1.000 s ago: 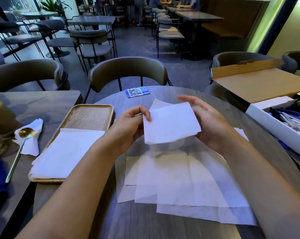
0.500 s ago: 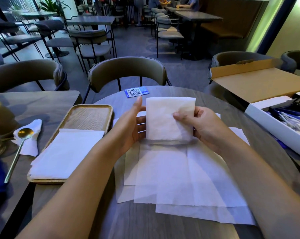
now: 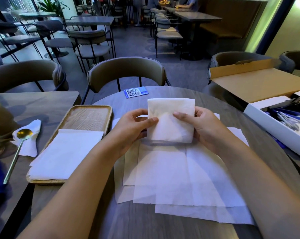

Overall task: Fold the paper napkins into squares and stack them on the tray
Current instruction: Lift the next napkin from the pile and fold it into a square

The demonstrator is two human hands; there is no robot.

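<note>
I see both hands on the folded napkin [image 3: 170,119] now, held up just above the table [image 3: 163,226]. Half a sec ago my left hand [image 3: 132,125] was flat and open next to it; now its thumb is on the front and the fingers curl behind, so it pinches the left edge. My right hand [image 3: 201,125] pinches the right edge the same way, thumb in front, as it did before. The napkin looks squarer and straighter than 1 sec ago, when it hung crooked. Under it lie the flat napkins [image 3: 176,178], spread in a loose pile on the round table, not moved. The tray [image 3: 87,116] sits to the left, touching nothing in my hands, w/ a stack [image 3: 64,156] of white napkins on its near half; far half is bare wood. Left of the tray a gold spoon [image 3: 19,149] rests on a small crumpled napkin. A blue QR card [image 3: 136,92] lies at the far edge of the table. On the right there's an open box [image 3: 259,83] w/ a brown lid. Behind is a cafe room w/ grey chairs [image 3: 126,73] and dark tables, and ppl sit far at the back.
</note>
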